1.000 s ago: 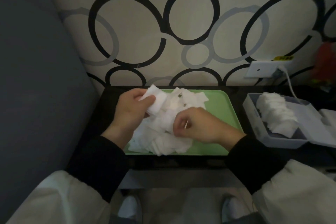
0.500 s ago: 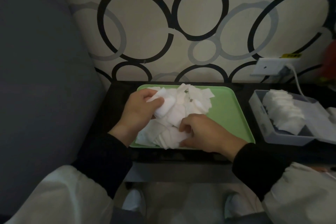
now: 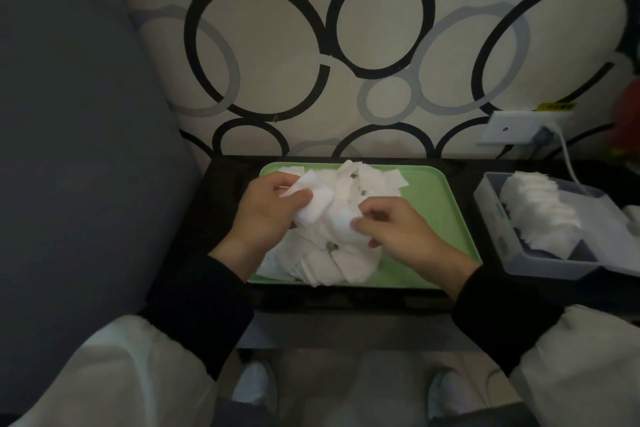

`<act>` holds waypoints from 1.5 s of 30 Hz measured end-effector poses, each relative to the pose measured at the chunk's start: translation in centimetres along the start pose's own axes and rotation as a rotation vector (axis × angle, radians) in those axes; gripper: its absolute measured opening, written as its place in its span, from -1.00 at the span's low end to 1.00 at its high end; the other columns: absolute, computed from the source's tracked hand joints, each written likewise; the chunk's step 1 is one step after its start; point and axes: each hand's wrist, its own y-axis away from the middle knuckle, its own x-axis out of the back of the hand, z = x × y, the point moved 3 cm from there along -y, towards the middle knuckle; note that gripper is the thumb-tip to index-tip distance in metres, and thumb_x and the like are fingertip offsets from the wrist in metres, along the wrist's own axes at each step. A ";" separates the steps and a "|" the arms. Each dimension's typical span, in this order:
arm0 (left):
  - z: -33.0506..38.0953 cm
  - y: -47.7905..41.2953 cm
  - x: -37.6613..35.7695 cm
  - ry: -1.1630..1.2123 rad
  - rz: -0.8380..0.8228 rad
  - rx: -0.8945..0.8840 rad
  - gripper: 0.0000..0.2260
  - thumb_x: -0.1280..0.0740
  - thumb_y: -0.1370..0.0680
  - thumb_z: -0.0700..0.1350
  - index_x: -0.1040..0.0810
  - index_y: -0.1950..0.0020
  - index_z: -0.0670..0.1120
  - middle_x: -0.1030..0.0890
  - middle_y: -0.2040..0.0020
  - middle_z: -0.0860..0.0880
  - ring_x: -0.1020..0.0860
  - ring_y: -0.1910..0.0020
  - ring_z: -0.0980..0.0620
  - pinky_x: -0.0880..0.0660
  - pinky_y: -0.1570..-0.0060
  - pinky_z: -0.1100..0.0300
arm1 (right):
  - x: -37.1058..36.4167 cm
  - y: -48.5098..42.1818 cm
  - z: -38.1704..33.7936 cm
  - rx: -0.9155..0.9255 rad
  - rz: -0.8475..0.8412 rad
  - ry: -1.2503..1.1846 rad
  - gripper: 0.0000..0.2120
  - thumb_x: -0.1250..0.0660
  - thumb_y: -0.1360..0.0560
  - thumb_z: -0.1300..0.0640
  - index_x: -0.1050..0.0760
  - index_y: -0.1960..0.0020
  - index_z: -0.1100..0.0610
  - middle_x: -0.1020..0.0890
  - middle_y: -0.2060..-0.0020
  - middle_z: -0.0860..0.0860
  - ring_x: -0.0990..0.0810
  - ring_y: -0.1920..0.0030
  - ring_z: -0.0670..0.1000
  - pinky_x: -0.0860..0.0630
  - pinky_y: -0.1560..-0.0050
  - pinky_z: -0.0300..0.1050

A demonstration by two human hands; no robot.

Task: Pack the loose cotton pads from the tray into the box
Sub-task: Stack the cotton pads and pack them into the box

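Cotton pads, where are they right now?

Mostly heaped across the left and middle of the green tray, right in front of me. My left hand is clamped on a small stack just above the heap.

And the other hand?

My right hand is curled down at the heap, fingertips on the pads. Whether it has one pinched, I cannot tell.

So which step?

Gathering, I'd say: building up the stack before a trip. The box sits open well off to the right, a packed row already inside. The next move calls for squaring the stack, then carrying it right without spilling.
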 end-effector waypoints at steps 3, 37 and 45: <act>0.0 0.1 -0.1 0.003 0.017 0.005 -0.79 -0.44 -0.53 -0.12 -0.62 -0.16 -0.06 -0.65 -0.09 -0.06 -0.61 -0.09 -0.04 -0.59 0.08 0.09 | 0.6 0.2 -0.4 -0.078 -0.051 -0.351 -0.92 -0.40 -0.52 0.26 -0.60 0.00 0.24 -0.63 0.20 0.07 -0.56 0.15 0.00 -0.51 0.19 -0.14; 1.3 1.9 -4.7 0.225 -0.142 0.112 -0.83 -0.46 -0.52 -0.20 -0.59 -0.08 -0.07 -0.70 0.04 -0.07 -0.67 0.10 0.00 -0.62 0.20 0.17 | 1.9 -0.2 -1.3 -0.118 0.182 -0.237 -0.80 -0.54 -0.40 0.26 -0.58 0.05 0.31 -0.66 0.34 0.16 -0.65 0.38 0.01 -0.55 0.33 -0.16; 0.7 0.7 -2.5 0.222 -0.015 0.100 -0.79 -0.43 -0.54 -0.18 -0.59 -0.18 -0.09 -0.65 -0.10 -0.10 -0.63 -0.07 -0.07 -0.63 0.13 0.13 | 4.1 -1.9 2.2 -0.083 0.225 0.261 -0.92 -0.47 -0.43 0.19 -0.64 0.21 0.04 -0.67 0.33 -0.04 -0.63 0.29 -0.10 -0.50 0.19 -0.22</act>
